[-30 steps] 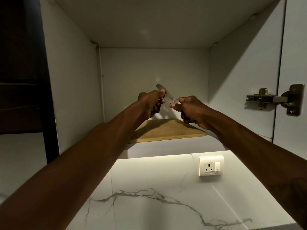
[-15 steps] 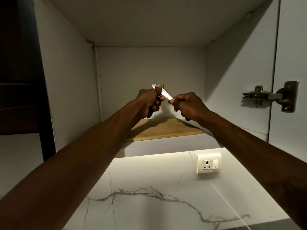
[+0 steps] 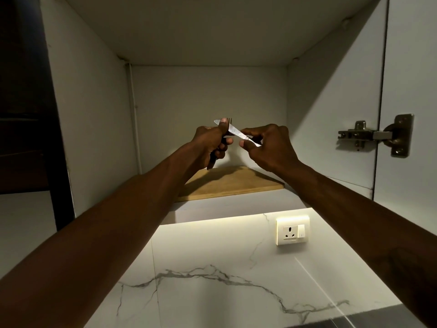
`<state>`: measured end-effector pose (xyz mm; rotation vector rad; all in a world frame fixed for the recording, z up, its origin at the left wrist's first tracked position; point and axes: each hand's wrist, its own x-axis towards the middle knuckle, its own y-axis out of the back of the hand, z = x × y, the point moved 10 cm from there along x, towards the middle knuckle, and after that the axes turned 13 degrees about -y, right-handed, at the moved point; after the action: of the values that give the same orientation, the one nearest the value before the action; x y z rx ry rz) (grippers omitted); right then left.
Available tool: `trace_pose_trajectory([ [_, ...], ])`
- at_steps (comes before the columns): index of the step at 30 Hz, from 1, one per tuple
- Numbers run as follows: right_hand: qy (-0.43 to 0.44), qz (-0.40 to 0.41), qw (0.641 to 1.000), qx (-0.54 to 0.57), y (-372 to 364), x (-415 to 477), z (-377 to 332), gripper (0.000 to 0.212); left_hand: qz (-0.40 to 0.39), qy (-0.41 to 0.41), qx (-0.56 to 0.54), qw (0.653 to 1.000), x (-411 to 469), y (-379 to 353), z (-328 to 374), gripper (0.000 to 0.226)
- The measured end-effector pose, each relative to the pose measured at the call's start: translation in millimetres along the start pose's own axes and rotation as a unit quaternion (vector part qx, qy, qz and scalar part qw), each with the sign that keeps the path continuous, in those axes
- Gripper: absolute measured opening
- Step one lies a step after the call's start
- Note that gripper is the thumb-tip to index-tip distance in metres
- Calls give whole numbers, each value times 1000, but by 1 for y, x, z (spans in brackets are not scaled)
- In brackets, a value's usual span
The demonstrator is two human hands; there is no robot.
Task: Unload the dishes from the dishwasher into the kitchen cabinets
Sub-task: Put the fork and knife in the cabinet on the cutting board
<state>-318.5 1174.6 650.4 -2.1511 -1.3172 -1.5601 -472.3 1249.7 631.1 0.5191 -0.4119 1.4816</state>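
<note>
Both my arms reach up into an open white wall cabinet [image 3: 94,114]. My left hand [image 3: 210,144] is closed around a bundle of cutlery; fork tines [image 3: 229,120] stick up above the thumb and a dark handle end pokes out below the fist. A silver table knife [image 3: 236,132] lies slanted between the hands: its blade tip sits under my left thumb and its handle is pinched in the fingers of my right hand [image 3: 267,147]. Below the hands a wooden cutting board [image 3: 231,185] lies flat on the cabinet's bottom shelf.
The cabinet door [image 3: 411,67] stands open at the right, with a metal hinge [image 3: 376,136] on it. Under the cabinet a lit marble backsplash [image 3: 212,268] carries a wall socket [image 3: 292,230]. A dark opening lies to the left of the cabinet.
The knife has swung flatter and slid rightwards as my right hand drew away from the left; the right fingers have loosened to a pinch on its handle. The view shifted slightly.
</note>
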Motion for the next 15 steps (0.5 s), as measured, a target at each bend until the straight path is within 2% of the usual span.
trace_pose_trajectory([
  [4, -73, 6, 997, -35, 5, 12, 27, 22, -1, 34, -17, 999, -4, -4, -9, 47],
  [6, -119, -6, 989, -91, 6, 18, 48, 18, -7, 57, -23, 998, -6, -6, -14, 32],
  [8, -168, -30, 975, -140, 7, 21, 66, 17, -3, 75, -18, 997, -6, -4, -18, 20],
  [13, -281, -86, 936, -195, 16, 13, 99, 32, -2, 118, 20, 993, -7, 0, -32, 22],
  [15, -304, -106, 917, -234, 20, 9, 109, 31, -11, 133, 28, 991, -9, -1, -36, 21],
])
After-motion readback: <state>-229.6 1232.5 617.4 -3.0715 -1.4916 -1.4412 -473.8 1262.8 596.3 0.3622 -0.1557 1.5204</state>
